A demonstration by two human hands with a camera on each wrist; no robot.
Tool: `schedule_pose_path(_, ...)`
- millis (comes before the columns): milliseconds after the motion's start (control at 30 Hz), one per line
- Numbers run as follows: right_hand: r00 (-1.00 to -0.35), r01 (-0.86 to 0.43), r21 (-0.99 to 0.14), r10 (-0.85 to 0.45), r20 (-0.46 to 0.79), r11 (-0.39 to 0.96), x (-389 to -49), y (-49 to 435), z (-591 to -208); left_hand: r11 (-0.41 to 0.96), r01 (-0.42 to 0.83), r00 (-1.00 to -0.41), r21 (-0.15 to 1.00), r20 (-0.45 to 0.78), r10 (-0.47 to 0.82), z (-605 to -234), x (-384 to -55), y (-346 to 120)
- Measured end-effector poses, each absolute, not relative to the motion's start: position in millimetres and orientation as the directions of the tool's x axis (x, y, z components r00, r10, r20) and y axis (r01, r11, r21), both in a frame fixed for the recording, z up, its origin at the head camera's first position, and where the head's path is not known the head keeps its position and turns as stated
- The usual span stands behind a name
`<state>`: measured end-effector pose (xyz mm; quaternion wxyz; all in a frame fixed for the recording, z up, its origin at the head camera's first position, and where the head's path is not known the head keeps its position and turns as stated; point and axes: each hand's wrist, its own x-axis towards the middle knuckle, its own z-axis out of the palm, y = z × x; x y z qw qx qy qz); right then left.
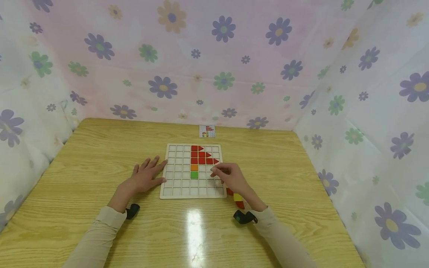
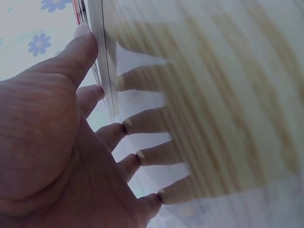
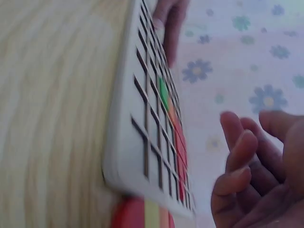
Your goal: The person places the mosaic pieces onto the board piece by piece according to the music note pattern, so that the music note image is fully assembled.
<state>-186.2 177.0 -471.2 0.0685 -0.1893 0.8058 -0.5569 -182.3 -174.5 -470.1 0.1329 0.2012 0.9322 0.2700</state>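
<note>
A pale wooden grid board [image 1: 177, 183] lies on the table. In its upper cells sit several red squares and triangles [image 1: 202, 154] forming rows; below their left column come an orange square [image 1: 194, 167] and a green square [image 1: 194, 175]. My left hand [image 1: 147, 176] rests on the table with fingers spread, thumb and index at the board's left edge. Over the board's right side hovers my right hand [image 1: 232, 178], palm down. Its fingers hang loosely bent, and in the right wrist view the thumb stands apart from them with nothing visible between.
Loose red and yellow pieces [image 1: 238, 198] lie by the board's lower right corner, partly behind the right hand. A small printed card [image 1: 207, 131] with a coloured pattern lies beyond the board. Flowered cloth [image 1: 201, 67] walls the table's back and sides.
</note>
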Motion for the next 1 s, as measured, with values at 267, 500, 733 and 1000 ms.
schedule_pose_path(267,-0.930,-0.218,-0.809,-0.366,0.004,0.545,-185.1,230.4,-469.0,0.776,0.292,-0.884,0.559,-0.153,0.443,-469.2,-181.1,-175.4)
schedule_pose_path(500,-0.949,-0.124,-0.742,-0.298,-0.106,0.659,-182.8,249.8,-476.3,0.785,0.299,-0.885,0.542,-0.151,0.441,-474.3,-180.4,-174.5)
schedule_pose_path(733,-0.946,-0.119,-0.743,-0.301,-0.116,0.659,-184.1,252.9,-478.4,0.781,0.298,-0.888,0.549,-0.142,0.438,-474.4,-180.1,-173.9)
schedule_pose_path(1000,-0.951,-0.134,-0.741,-0.296,-0.091,0.658,-181.6,248.7,-473.1,0.778,0.306,-0.886,0.548,-0.135,0.443,-470.2,-180.0,-174.5)
